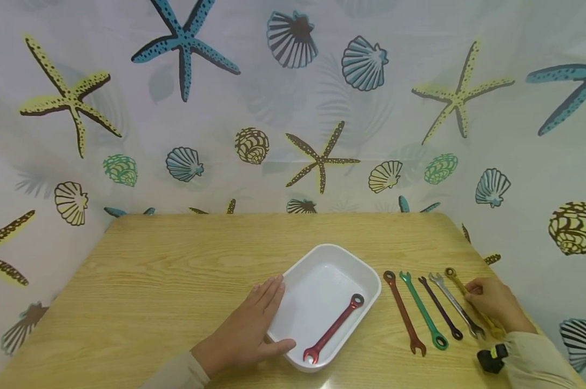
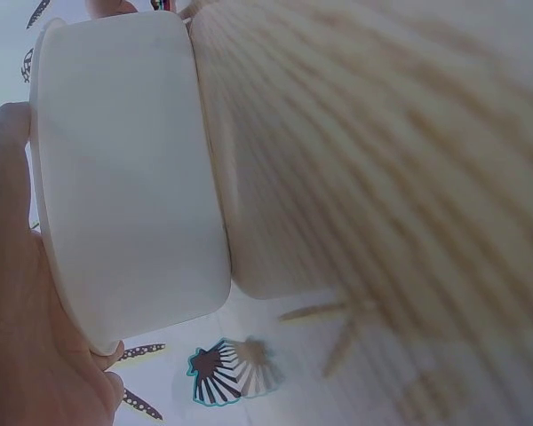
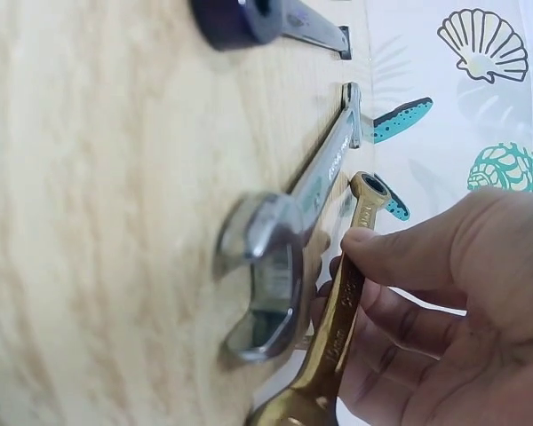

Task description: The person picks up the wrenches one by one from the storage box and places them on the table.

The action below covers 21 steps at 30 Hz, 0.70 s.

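Note:
My right hand [image 1: 494,303] pinches a gold combination wrench [image 3: 342,324] between thumb and fingers, at the right end of a row of wrenches. Just left of it lies a silver wrench [image 1: 457,305], whose open end [image 3: 271,275] looms large in the right wrist view. My left hand [image 1: 248,329] rests on the left rim of a white plastic tray [image 1: 328,248], fingers straight and thumb spread at the near corner. Inside the tray a red wrench [image 1: 334,328] lies at a slant along the right side. The left wrist view shows the tray's outer wall [image 2: 129,177].
Left of the silver wrench lie a purple wrench [image 1: 440,308], a green wrench [image 1: 423,309] and a brownish-red wrench [image 1: 404,313], right of the tray. The wooden table [image 1: 176,259] ends at a curtain [image 1: 293,108] printed with shells and starfish. A black wrist device [image 1: 491,359] sits at the right sleeve.

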{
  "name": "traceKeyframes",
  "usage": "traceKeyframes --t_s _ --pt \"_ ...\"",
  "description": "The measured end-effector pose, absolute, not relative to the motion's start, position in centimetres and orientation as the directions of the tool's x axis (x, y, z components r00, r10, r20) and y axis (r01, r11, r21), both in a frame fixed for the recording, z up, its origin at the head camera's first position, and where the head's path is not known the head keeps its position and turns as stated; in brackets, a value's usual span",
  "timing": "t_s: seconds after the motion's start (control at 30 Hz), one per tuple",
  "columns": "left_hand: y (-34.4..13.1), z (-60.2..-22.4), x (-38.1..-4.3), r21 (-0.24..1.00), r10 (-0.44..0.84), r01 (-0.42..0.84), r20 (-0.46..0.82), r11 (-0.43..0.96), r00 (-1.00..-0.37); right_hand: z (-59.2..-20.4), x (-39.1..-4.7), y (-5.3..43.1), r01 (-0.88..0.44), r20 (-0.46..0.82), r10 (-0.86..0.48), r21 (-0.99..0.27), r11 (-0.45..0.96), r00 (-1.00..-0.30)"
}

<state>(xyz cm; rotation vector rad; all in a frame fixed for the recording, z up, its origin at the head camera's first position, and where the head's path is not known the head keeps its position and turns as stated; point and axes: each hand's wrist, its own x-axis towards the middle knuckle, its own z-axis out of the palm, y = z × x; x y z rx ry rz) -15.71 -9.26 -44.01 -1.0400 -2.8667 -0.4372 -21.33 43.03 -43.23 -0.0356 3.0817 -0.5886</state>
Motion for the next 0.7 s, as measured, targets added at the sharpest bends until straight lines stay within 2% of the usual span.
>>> traceKeyframes --t_s 0.27,0.7 --pt "-9.3 -44.0 -15.7 0.238 0.617 0.635 0.154 0.735 -0.772 -43.1 -21.2 42.5 0.035 -0.036 0.024 -0.364 0.931 -0.999" --pt "-9.3 -44.1 -15.8 0.236 0.618 0.638 0.161 0.733 -0.770 -42.6 -21.1 41.8 0.040 -0.039 0.030 -0.305 0.951 -0.999"
